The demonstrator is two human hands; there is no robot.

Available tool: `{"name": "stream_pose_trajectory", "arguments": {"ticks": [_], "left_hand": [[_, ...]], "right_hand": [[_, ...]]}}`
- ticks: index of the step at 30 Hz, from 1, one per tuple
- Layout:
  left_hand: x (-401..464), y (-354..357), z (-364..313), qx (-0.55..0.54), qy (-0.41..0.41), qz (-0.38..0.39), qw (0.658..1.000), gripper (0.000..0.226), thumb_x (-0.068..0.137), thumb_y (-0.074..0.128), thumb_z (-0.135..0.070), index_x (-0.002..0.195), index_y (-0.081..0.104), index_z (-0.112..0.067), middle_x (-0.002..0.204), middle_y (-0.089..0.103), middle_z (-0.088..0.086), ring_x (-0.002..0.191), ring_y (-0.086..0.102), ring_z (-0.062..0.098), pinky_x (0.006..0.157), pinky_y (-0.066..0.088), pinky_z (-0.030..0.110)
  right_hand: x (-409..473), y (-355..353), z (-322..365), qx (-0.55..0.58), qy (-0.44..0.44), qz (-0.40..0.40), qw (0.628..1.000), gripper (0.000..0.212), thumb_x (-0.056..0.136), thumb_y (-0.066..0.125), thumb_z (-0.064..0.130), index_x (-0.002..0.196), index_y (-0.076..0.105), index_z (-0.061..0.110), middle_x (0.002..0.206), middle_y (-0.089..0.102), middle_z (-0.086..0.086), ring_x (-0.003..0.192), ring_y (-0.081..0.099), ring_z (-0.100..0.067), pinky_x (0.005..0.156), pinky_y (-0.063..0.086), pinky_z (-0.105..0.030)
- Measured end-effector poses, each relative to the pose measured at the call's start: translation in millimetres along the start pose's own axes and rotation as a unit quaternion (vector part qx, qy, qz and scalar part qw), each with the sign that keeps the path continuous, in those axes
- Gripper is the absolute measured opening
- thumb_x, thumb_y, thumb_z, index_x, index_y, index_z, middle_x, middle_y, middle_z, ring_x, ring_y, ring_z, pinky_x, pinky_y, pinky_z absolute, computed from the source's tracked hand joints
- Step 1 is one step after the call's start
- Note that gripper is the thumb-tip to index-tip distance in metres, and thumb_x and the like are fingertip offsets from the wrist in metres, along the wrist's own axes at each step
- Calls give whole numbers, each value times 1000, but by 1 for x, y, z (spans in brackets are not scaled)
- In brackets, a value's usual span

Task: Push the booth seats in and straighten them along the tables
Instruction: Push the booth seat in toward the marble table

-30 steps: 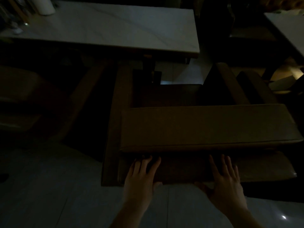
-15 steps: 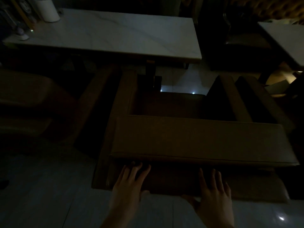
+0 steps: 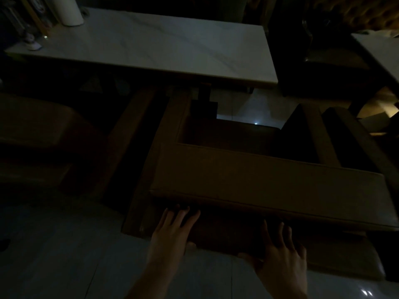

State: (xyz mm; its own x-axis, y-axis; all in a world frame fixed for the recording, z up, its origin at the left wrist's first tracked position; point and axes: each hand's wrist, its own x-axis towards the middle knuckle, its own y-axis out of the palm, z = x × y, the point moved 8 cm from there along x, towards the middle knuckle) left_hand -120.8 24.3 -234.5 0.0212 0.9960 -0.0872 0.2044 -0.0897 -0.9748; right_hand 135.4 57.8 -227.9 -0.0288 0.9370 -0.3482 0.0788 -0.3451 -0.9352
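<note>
The room is very dark. A brown padded booth seat (image 3: pixel 259 180) stands in front of me, its backrest top nearest and its arms reaching toward the white marble table (image 3: pixel 151 48). My left hand (image 3: pixel 172 231) lies flat against the back of the seat near its left corner, fingers spread. My right hand (image 3: pixel 282 255) presses the same back panel further right, fingers spread too. Neither hand grips anything. The seat sits slightly skewed to the table's edge, with a gap of floor between them.
A second brown seat (image 3: pixel 36 130) stands at the left. Another table (image 3: pixel 380 52) and dark seating are at the right. A white paper roll (image 3: pixel 69 11) and small items sit on the table's far left corner. Pale tiled floor (image 3: pixel 64 255) lies under me.
The seat has slid forward toward the table and turned slightly. Both hands stay flat on its back, and my view has moved closer.
</note>
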Motion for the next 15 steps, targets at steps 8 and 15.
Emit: {"name": "stream_pose_trajectory", "arguments": {"ticks": [8, 15], "left_hand": [[39, 2, -7, -18, 2, -8, 1000, 98, 53, 89, -48, 141, 47, -36, 133, 55, -7, 126, 50, 27, 98, 50, 45], [73, 4, -26, -26, 0, -33, 999, 95, 54, 88, -51, 139, 50, -33, 134, 56, -5, 126, 49, 28, 101, 47, 45]], "right_hand": [[37, -10, -8, -18, -7, 22, 1000, 112, 63, 7, 98, 153, -12, 36, 165, -2, -13, 150, 2, -33, 116, 20, -51], [73, -17, -34, -11, -18, 3, 1000, 112, 65, -2, 97, 156, 3, 32, 163, 10, -18, 150, 8, -35, 114, 27, -50]]}}
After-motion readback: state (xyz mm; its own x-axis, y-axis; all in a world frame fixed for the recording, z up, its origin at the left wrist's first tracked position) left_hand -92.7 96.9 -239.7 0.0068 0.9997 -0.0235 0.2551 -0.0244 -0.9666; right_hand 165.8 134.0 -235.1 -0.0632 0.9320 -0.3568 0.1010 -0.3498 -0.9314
